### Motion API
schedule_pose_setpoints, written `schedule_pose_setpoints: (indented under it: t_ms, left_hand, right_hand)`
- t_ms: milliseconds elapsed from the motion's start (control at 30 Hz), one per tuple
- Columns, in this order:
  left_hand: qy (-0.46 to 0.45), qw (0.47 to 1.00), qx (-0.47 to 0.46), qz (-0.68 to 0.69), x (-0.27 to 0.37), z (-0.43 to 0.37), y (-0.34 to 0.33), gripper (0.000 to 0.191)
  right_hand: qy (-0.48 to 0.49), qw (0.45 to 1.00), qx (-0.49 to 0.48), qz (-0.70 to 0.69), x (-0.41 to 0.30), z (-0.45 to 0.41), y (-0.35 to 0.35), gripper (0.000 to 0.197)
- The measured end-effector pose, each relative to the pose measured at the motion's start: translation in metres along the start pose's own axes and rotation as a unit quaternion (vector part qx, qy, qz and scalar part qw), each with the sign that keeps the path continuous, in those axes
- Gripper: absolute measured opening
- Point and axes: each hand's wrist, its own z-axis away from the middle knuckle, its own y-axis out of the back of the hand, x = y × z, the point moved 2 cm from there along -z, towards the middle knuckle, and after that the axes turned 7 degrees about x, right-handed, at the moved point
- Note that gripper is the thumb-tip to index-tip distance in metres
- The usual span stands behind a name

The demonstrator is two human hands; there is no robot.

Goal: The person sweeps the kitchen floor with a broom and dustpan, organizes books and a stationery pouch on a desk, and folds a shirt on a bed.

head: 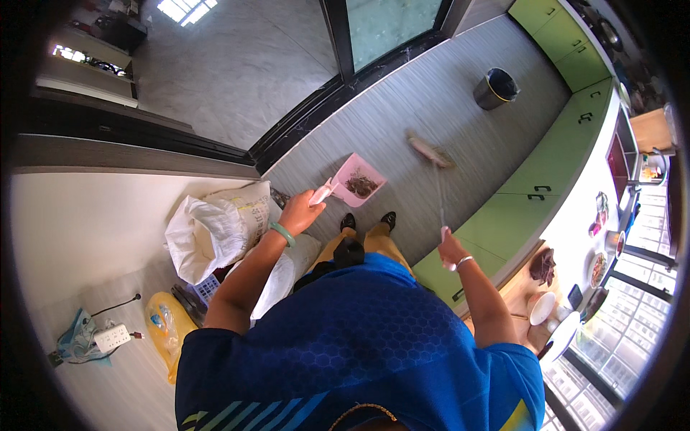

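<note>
My left hand (302, 213), with a green bangle at the wrist, is closed around the handle of a pink plastic dustpan (350, 157). A heap of brown debris (361, 185) lies in the pan, which is held ahead of my feet. My right hand (450, 249) grips the pale handle of a small broom (430, 150). Its head is slightly blurred, over the grey floor to the right of the dustpan and apart from it.
A lined waste bin (487, 92) stands farther ahead. Green cabinets (539, 161) run along the right beneath a counter with bowls. White woven sacks (215, 231), a yellow plastic bag (168, 328) and a power strip (112, 338) are at left. A black sliding-door frame (302, 126) borders the floor.
</note>
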Motion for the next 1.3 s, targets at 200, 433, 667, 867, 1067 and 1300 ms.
schedule_pose_setpoints:
  t_ms: [200, 433, 667, 867, 1067, 1300]
  left_hand:
    - [0.016, 0.999, -0.031, 0.004, -0.019, 0.009, 0.008, 0.029]
    - [-0.031, 0.990, -0.068, -0.117, -0.039, 0.016, 0.021, 0.028]
    - [-0.051, 0.981, -0.027, -0.186, -0.038, 0.015, 0.050, 0.031]
    - [-0.121, 0.976, -0.038, -0.177, 0.007, -0.004, 0.069, 0.028]
    - [-0.213, 0.966, -0.031, -0.145, 0.076, -0.067, 0.067, 0.027]
    - [-0.284, 0.958, -0.043, 0.014, 0.164, -0.167, 0.015, 0.030]
  right_hand:
    - [0.019, 0.983, -0.163, 0.085, -0.080, 0.134, 0.023, 0.062]
    - [0.044, 0.981, -0.177, -0.070, -0.079, 0.180, 0.039, 0.065]
    - [-0.045, 0.974, -0.060, -0.213, -0.042, 0.211, 0.005, 0.066]
    - [-0.133, 0.914, 0.021, -0.384, -0.048, 0.198, -0.005, 0.047]
    - [-0.164, 0.879, 0.049, -0.445, -0.036, 0.159, 0.016, 0.035]
    - [-0.098, 0.954, 0.112, -0.260, 0.006, 0.101, 0.023, 0.030]
